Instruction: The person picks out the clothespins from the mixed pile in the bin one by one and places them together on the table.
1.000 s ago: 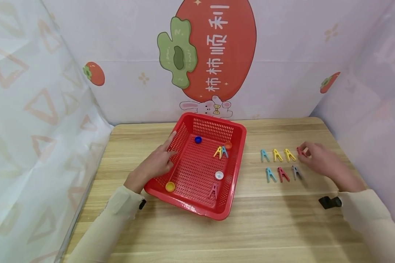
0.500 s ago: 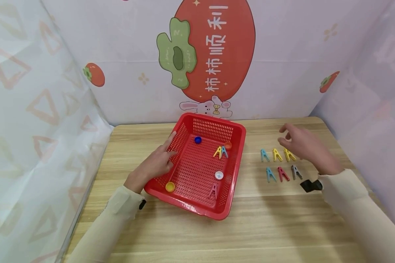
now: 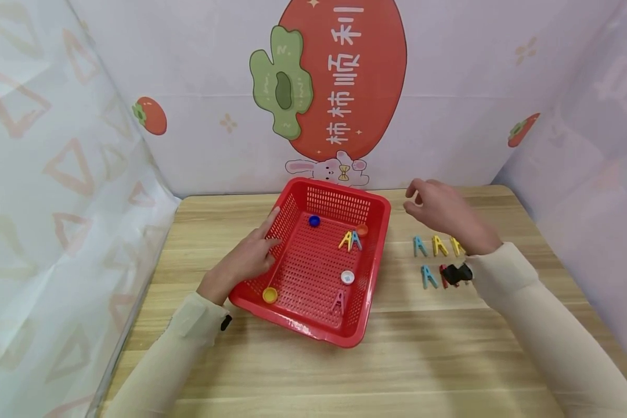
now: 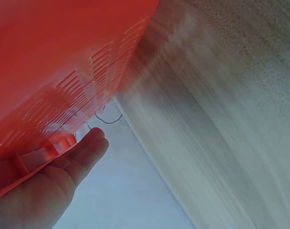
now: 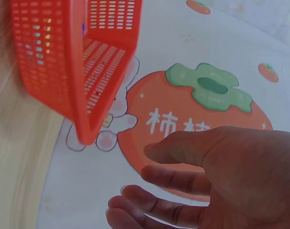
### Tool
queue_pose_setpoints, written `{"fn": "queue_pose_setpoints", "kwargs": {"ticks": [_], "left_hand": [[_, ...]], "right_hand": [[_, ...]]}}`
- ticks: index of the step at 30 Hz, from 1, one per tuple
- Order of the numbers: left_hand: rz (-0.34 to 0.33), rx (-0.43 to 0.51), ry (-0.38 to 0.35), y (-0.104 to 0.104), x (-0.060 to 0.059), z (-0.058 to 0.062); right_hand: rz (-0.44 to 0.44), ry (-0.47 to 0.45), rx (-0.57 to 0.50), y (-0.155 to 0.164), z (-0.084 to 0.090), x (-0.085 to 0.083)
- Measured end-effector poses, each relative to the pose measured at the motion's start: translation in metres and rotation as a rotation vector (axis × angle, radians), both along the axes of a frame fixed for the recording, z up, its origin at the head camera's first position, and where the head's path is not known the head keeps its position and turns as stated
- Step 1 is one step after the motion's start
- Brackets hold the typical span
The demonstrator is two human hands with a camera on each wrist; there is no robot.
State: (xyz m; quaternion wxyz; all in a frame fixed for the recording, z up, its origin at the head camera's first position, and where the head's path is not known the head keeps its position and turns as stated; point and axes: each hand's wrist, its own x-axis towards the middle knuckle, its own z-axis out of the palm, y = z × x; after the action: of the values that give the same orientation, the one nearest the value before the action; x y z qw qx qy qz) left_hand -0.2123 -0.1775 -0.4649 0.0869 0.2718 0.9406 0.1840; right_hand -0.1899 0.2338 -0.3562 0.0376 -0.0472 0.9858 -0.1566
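Note:
My left hand holds the left rim of a red plastic basket, thumb over the inside and straight fingers along the outside. In the left wrist view, fingertips show beside the basket's outer wall. My right hand is in the air right of the basket, fingers loosely bent and nothing between them, as the right wrist view also shows. Below it lie clothespins in two rows: blue, two yellow, another blue and a red. My right wrist and sleeve hide others.
Inside the basket lie a blue cap, an orange cap, a white cap and a yellow cap. Yellow, blue and red clothespins lie there too. A printed backdrop stands behind the wooden table.
My right hand has left the red clothespin at the right end of the back row and moved up and left toward the basket. The left hand and basket have stayed put.

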Motion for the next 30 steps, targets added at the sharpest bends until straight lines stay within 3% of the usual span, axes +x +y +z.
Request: {"fn": "queue_pose_setpoints", "kwargs": {"ticks": [16,30], "left_hand": [[0.003,0.021,-0.001,0.000,0.001,0.001],[0.007,0.006,-0.007,0.001,0.000,0.001]], "right_hand": [[0.056,-0.026,-0.010,-0.057,0.005,-0.021],[0.129,-0.117,-0.069,-0.094,-0.008,-0.038]]}}
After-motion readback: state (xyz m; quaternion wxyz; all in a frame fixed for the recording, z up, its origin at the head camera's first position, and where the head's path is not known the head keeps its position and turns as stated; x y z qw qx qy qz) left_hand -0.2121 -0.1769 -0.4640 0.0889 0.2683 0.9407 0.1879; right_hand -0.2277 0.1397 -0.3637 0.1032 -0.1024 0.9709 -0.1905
